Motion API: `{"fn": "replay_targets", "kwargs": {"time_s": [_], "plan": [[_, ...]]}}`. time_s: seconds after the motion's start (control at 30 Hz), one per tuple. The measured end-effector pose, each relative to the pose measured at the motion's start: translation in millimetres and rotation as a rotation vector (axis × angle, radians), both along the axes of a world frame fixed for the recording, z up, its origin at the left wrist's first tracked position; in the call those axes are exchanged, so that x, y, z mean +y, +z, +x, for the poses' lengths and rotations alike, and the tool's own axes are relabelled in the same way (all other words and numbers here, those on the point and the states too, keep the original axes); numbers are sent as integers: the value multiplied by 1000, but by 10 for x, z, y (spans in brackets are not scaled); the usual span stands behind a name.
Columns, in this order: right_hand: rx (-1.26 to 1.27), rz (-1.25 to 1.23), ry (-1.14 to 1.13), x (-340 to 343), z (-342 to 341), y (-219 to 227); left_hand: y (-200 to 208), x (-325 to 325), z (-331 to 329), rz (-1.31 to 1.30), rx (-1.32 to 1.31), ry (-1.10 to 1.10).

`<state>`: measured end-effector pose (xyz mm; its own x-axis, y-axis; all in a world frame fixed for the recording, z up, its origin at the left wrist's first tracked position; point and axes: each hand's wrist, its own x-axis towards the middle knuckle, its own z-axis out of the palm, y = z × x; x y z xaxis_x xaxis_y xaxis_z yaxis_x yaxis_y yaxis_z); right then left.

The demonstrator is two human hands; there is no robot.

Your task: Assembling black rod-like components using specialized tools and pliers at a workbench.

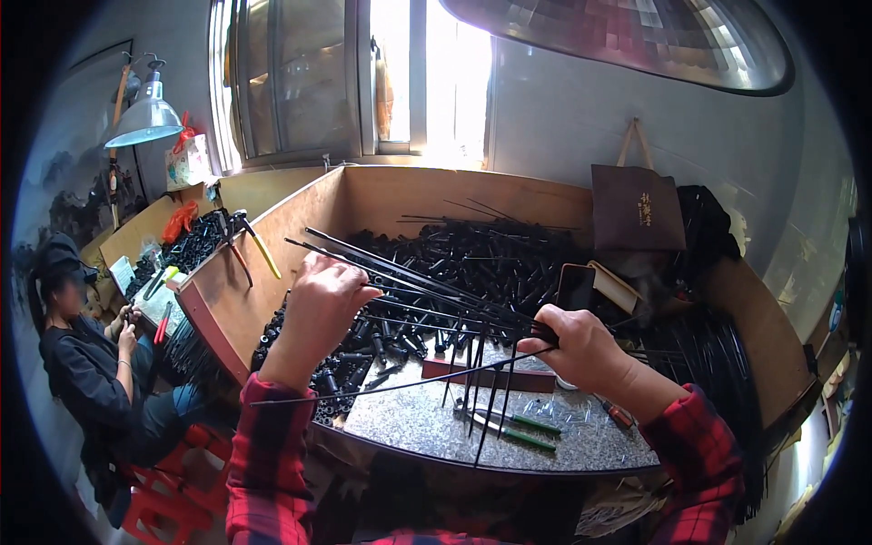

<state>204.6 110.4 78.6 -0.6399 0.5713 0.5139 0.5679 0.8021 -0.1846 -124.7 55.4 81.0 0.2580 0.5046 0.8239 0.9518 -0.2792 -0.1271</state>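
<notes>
My right hand (579, 347) is closed around a bundle of long thin black rods (427, 283), which fan out to the left, with several hanging down over the worktop. At the left, my left hand (322, 289) has its fingers curled in at the far ends of the rods; the exact grip is partly hidden. One rod (409, 380) bows low, back toward my left forearm. Green-handled pliers (518, 427) lie on the speckled worktop (391, 422) below the bundle. Behind the rods spreads a heap of small black tubular parts (481, 259).
A wooden partition (300, 218) rises at left with pliers (259, 245) hung on it. A phone (574, 289) leans at right, near a brown paper bag (638, 213). More black rods (708, 363) lie far right. A lamp shade (636, 36) hangs overhead. A co-worker (86, 363) sits at left.
</notes>
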Motion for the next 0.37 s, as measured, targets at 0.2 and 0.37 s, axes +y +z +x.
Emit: {"fn": "replay_targets", "kwargs": {"time_s": [0.2, 0.37], "plan": [[14, -96, 90, -25, 33, 57, 161, -3, -331, -107, -22, -16], [37, -181, 155, 8, 75, 59, 197, -14, -687, -279, -253, -42]]}}
